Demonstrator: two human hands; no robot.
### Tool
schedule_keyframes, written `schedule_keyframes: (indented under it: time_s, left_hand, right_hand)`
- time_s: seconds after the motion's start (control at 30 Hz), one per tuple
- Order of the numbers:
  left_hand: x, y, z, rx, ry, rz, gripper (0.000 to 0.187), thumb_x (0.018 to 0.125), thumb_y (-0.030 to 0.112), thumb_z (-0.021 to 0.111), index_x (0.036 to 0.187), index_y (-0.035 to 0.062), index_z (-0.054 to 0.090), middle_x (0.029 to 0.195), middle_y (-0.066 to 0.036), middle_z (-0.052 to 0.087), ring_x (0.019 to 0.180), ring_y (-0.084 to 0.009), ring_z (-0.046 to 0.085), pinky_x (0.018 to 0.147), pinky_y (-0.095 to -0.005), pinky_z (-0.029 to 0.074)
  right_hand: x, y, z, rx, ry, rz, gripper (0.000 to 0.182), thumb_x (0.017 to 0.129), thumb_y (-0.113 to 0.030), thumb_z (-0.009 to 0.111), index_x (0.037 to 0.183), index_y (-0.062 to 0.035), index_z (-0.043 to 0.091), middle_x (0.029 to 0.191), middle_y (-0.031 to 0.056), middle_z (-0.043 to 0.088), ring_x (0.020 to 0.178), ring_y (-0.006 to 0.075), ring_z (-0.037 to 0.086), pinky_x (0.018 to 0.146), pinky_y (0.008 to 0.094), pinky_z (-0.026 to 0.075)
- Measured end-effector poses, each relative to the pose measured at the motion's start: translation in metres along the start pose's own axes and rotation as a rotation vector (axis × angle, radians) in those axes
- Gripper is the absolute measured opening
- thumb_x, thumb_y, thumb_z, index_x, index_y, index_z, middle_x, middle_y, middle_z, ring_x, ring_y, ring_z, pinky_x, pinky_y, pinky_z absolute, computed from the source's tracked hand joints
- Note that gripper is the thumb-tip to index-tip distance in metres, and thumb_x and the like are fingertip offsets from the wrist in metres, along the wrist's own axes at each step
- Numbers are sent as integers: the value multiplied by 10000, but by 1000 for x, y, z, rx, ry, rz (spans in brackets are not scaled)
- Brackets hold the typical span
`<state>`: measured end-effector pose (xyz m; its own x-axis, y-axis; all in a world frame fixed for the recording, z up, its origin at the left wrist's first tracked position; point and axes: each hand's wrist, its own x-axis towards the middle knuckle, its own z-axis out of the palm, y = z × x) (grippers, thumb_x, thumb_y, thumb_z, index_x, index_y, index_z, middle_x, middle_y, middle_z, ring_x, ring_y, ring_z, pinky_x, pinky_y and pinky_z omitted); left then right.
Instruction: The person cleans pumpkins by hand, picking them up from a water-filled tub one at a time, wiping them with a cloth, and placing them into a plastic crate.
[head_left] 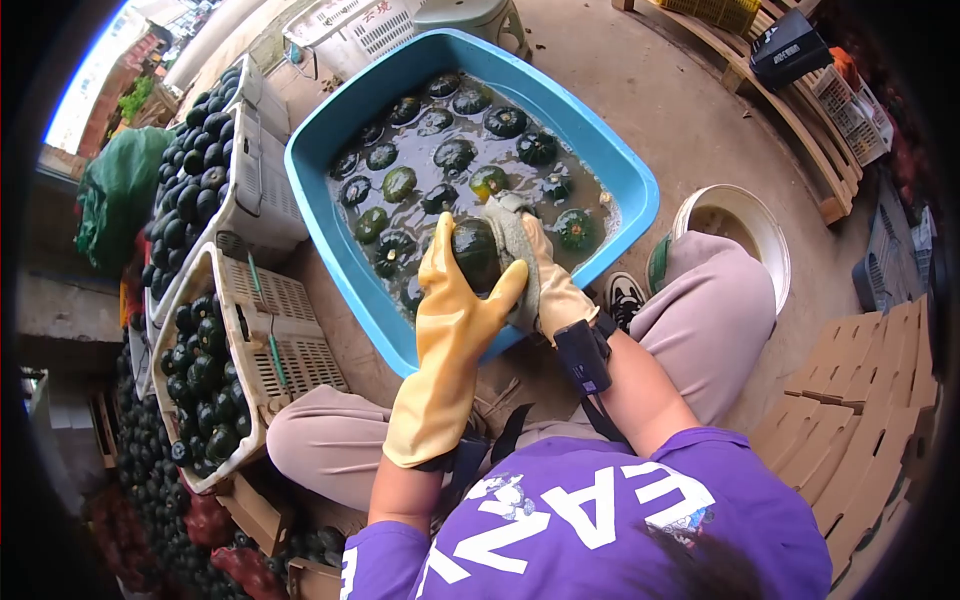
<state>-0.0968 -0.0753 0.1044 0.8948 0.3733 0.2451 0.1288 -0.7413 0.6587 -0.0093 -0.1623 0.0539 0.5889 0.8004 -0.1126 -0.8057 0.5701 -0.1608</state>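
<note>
Left hand (458,285) clasps squash (475,255), right hand (550,275) grips cloth (516,245); shirt (620,545) reads perhaps "EAZY".

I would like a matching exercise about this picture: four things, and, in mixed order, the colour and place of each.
1. Squash
2. Cloth
3. Basin
4. Bucket

A. white, partly behind the right leg
B. grey, in the right hand
C. dark green, touching the left hand
D. blue, in front of the person

Pairs: 1-C, 2-B, 3-D, 4-A
</note>
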Motion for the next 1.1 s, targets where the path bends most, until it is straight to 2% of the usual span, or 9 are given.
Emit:
schedule_keyframes:
  time_s: [0.07,0.13,0.3,0.4,0.47,0.7,0.8,0.97,1.1]
  left_hand:
    - [5,-1,-15,-210,-130,-138,913,814,443,815,1514,63,370,1479,-244,425,1381,-378,425,1141,-415,381]
    - [4,-47,-17,67,-77,608,822,826,419,810,1470,71,437,1449,-206,449,1329,-384,473,1110,-400,414]
    - [9,-21,-38,56,-449,-260,743,817,278,737,1464,56,447,1459,-166,478,1283,-294,547,1039,-336,457]
    - [-7,-51,-51,202,-349,537,469,831,14,663,1268,184,660,1465,-173,490,1291,-332,545,1039,-367,468]
    - [-3,-42,-53,-838,-409,-393,376,902,119,674,1272,66,634,1327,-166,614,1220,-330,596,1034,-357,473]
    - [6,-197,-212,-2275,871,-333,705,897,404,740,1351,-73,488,1241,-244,606,1171,-317,612,976,-387,565]
    - [54,-172,-218,-1505,1214,-357,734,983,468,614,1434,-73,409,1251,-227,607,1166,-313,616,941,-351,555]
    - [105,-103,-76,388,-153,43,739,860,450,708,1456,65,504,1334,-248,604,1265,-349,581,1068,-406,463]
    - [122,-171,-11,465,-641,-168,786,642,349,884,1293,1,611,1226,-245,664,1154,-394,628,983,-431,503]
  right_hand:
    - [-11,1,37,-323,279,-113,442,990,-497,495,1096,-97,649,1024,108,678,886,254,670,807,411,573]
    - [7,8,-4,-218,230,-238,476,984,-529,483,1039,-86,648,987,152,671,820,290,662,771,437,573]
    - [-4,6,31,-1029,386,-99,326,956,-360,673,1143,-93,661,854,-3,604,712,113,575,623,271,480]
    - [-1,6,24,-907,331,-190,269,848,-312,712,966,-71,690,762,56,629,608,160,607,534,307,501]
    - [5,3,7,-862,212,-198,202,899,-220,659,976,-38,698,837,66,683,696,183,652,630,317,551]
    - [9,-4,-30,-69,-45,-119,192,1032,-223,506,1026,-65,615,890,65,674,778,204,674,703,302,578]
    - [24,0,-38,49,63,-210,208,1051,-243,490,936,-94,579,822,32,624,714,135,639,621,244,546]
    - [13,-1,-46,-144,-29,-268,221,1072,-140,401,1168,-10,552,1060,121,638,986,219,661,819,284,571]
    - [-5,5,-6,-456,186,-302,134,1041,-194,518,1109,-87,562,995,62,624,868,173,647,705,239,545]
